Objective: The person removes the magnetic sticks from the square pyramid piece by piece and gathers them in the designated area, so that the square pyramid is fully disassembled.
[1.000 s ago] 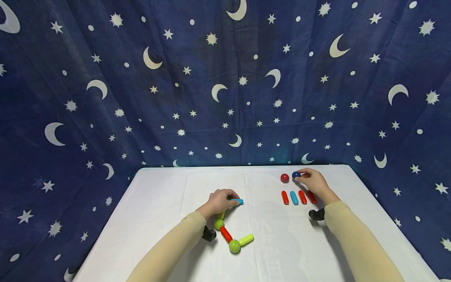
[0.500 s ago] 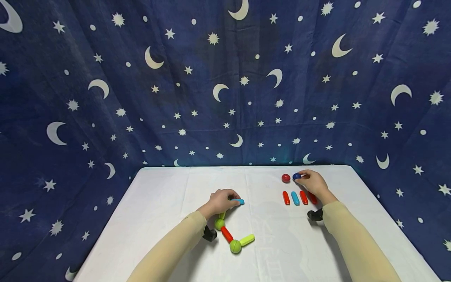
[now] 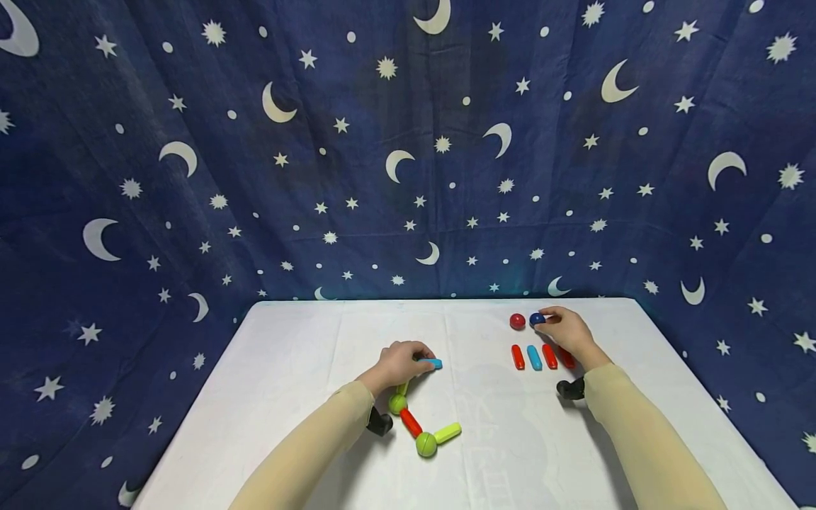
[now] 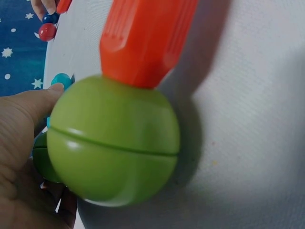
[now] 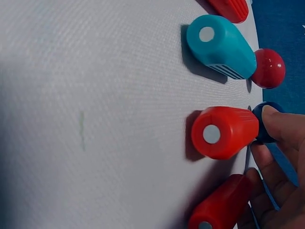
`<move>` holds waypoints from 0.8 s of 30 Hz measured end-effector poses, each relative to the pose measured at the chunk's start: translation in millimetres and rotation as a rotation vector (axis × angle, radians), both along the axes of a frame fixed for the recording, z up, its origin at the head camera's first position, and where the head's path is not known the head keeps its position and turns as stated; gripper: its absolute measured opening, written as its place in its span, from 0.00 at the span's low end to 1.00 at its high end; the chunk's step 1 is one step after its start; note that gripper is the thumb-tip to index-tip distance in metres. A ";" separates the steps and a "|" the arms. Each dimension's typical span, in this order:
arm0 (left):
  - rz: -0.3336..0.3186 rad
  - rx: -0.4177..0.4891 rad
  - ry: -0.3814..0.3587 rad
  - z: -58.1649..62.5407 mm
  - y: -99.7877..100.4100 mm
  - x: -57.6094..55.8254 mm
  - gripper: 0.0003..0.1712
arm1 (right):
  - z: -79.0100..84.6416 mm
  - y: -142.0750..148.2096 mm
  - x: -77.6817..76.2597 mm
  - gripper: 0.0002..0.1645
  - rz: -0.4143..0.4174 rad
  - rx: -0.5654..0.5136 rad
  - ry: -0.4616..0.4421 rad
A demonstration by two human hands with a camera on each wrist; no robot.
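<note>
My left hand (image 3: 398, 363) grips a light blue rod (image 3: 436, 363) at the table's middle, its thumb along the rod in the left wrist view. Near it, a bent chain runs toward me: a yellow-green rod (image 3: 402, 389) partly behind the hand, a green ball (image 3: 398, 404), a red rod (image 3: 411, 423), a second green ball (image 3: 426, 444) and another yellow-green rod (image 3: 448, 433). At the back right, my right hand (image 3: 566, 331) pinches a dark blue ball (image 3: 537, 320) between thumb and fingers. A red ball (image 3: 517, 321) lies just left of it.
In front of the balls lies a row of short rods: a red rod (image 3: 518, 357), a light blue rod (image 3: 534, 358), and two more red ones, the last partly under my right wrist. White cloth (image 3: 287, 354) covers the table. A starry dark blue curtain (image 3: 357, 269) stands behind it.
Over the second, my right hand and the dark blue ball have come very slightly toward me beside the red ball. My left hand and the chain have stayed in place.
</note>
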State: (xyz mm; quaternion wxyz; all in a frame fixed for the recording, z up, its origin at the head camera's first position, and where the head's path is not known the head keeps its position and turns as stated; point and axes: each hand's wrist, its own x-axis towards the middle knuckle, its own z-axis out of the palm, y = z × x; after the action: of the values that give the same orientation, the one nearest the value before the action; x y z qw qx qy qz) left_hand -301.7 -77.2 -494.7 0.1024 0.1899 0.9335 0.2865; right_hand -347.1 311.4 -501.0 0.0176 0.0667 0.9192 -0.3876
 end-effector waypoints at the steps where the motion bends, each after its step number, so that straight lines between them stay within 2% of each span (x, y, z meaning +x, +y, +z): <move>1: 0.001 0.001 -0.001 0.0 0.0 0.0 0.07 | 0.4 -0.3 0.4 0.32 -0.001 -0.001 -0.001; 24: 0.006 0.003 0.000 -1.4 0.6 -0.1 0.07 | 0.0 -1.7 -0.6 0.36 -0.010 0.025 -0.022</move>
State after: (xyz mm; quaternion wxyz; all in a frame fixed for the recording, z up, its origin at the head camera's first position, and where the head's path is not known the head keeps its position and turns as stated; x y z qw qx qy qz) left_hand -301.8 -76.7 -496.0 0.1012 0.1873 0.9336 0.2881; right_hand -347.7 309.7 -501.0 0.0250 0.0757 0.9234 -0.3755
